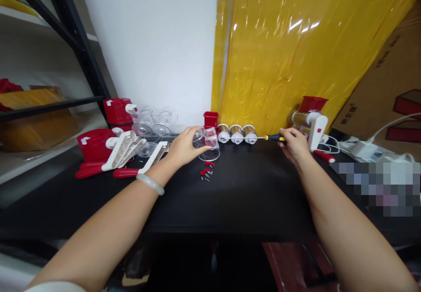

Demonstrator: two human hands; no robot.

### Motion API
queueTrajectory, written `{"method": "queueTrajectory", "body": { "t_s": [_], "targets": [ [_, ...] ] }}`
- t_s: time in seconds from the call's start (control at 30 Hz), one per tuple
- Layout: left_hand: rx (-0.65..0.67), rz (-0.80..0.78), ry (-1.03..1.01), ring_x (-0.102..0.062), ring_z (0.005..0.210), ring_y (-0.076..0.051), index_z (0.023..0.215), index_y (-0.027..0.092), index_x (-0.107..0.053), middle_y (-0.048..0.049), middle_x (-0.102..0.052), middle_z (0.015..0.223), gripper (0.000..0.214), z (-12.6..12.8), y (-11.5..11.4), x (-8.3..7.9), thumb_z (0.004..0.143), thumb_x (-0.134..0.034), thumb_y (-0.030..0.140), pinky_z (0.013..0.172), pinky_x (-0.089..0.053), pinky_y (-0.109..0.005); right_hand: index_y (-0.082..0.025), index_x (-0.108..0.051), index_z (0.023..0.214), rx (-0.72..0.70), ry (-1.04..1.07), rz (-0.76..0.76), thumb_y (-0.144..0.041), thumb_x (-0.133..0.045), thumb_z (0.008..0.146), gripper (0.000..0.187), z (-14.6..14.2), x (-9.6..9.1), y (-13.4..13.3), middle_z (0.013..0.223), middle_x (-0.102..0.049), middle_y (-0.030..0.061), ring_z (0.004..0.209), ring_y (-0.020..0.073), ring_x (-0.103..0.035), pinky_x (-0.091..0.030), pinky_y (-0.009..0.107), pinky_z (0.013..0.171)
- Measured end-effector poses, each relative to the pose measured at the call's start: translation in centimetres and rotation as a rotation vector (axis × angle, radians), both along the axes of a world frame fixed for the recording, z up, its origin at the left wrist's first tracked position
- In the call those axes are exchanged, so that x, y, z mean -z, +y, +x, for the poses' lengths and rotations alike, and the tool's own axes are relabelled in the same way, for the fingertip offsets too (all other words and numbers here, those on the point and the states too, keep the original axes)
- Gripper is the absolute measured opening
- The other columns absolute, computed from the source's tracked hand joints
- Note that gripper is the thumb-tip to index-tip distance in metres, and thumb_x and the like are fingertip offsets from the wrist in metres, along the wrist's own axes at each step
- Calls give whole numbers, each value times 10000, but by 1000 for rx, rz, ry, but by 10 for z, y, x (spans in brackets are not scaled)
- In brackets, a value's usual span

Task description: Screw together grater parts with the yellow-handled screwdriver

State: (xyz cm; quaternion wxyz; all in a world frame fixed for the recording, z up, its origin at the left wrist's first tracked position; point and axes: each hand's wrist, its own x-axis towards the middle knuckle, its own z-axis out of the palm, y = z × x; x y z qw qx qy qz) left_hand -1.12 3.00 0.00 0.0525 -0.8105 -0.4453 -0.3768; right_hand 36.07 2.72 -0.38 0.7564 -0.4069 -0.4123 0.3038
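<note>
My left hand (188, 146), a bangle on its wrist, is curled around a clear plastic part (212, 139) near the back of the table. The clear part stands on a round, flared base, and its far side is partly hidden by my fingers. My right hand (294, 144) grips a screwdriver (273, 137) by its black and yellow handle. The long shaft points left, passing in front of several grater drums (237, 134) with white ends. Just in front of the clear part lie small red pieces (205, 172) and several screws (207, 178).
Red housings (95, 145) and white cranks with red handles (126, 172) lie at left, beside clear suction bases (153, 129). A red hopper (211, 119) stands at the back. An assembled rotary grater (312, 123) and a white power strip (365, 149) are at right. Black shelving (70, 33) borders the left.
</note>
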Motion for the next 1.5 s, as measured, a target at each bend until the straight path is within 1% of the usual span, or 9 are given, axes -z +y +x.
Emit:
{"method": "queueTrajectory", "body": {
  "t_s": [0.4, 0.67, 0.83, 0.93, 1.07, 1.17, 1.27, 1.37, 1.5],
  "targets": [
    [57, 0, 0, -533, 1302, -276, 1391, 241, -473, -99, -546, 1427, 710, 4, -2, 4, 800, -687, 570, 1078, -444, -446, -194, -493, 613, 10, -83, 25, -423, -860, 598, 433, -5, 0, -1, 554, -507, -45, 417, 50, -449, -351, 167, 336],
    [127, -6, 6, -518, 1321, -270, 1407, 233, -464, -109, -531, 1445, 711, 7, -2, 5, 815, -673, 565, 1103, -428, -433, -196, -532, 662, 35, -39, 83, -425, -899, 525, 453, -12, -8, -5, 601, -523, -46, 470, 60, -490, -382, 164, 363],
    [124, -4, 10, -512, 1328, -268, 1415, 234, -457, -107, -526, 1452, 704, 8, -3, 6, 823, -671, 550, 1106, -423, -435, -213, -530, 709, 4, -22, 109, -437, -902, 541, 465, -13, -9, -5, 650, -523, -51, 530, 66, -527, -400, 154, 398],
    [107, 2, 2, -520, 1320, -264, 1408, 237, -466, -103, -535, 1445, 700, 7, -3, 6, 818, -681, 544, 1105, -426, -435, -216, -527, 719, -4, -77, 85, -539, -845, 606, 467, -12, -7, -3, 627, -527, -46, 482, 74, -521, -401, 182, 384],
    [102, 16, 0, -528, 1315, -263, 1405, 241, -475, -104, -542, 1440, 694, 6, -3, 6, 817, -683, 545, 1100, -433, -426, -222, -533, 706, 51, -206, -12, -687, -653, 756, 483, -7, -5, -4, 438, -428, -63, 319, 81, -390, -267, 210, 294],
    [106, 28, 5, -522, 1323, -262, 1412, 234, -475, -108, -542, 1444, 703, 5, -2, 7, 818, -682, 547, 1111, -425, -426, -232, -460, 646, 13, -219, -16, -629, -705, 743, 477, -6, -5, -5, 372, -338, -89, 288, 69, -316, -240, 208, 300],
    [112, 35, 6, -515, 1332, -268, 1417, 245, -476, -103, -538, 1451, 706, 5, -2, 6, 813, -691, 540, 1119, -418, -439, -237, -441, 685, -52, -190, -14, -556, -767, 700, 457, -5, -4, -4, 426, -364, -101, 311, 53, -319, -280, 202, 331],
    [125, 40, 19, -512, 1334, -271, 1413, 245, -484, -106, -533, 1457, 702, 5, -3, 5, 811, -691, 541, 1125, -409, -450, -250, -454, 778, -40, -138, -11, -514, -784, 673, 436, -4, -4, -1, 506, -393, -113, 338, 40, -323, -306, 192, 358],
    [130, 30, 37, -504, 1344, -262, 1407, 223, -493, -115, -535, 1456, 695, 7, -4, 4, 824, -668, 558, 1133, -398, -442, -262, -447, 844, -104, -32, 19, -412, -804, 629, 443, -2, -7, -1, 656, -491, -93, 474, 58, -479, -420, 191, 461]
  ]
}}
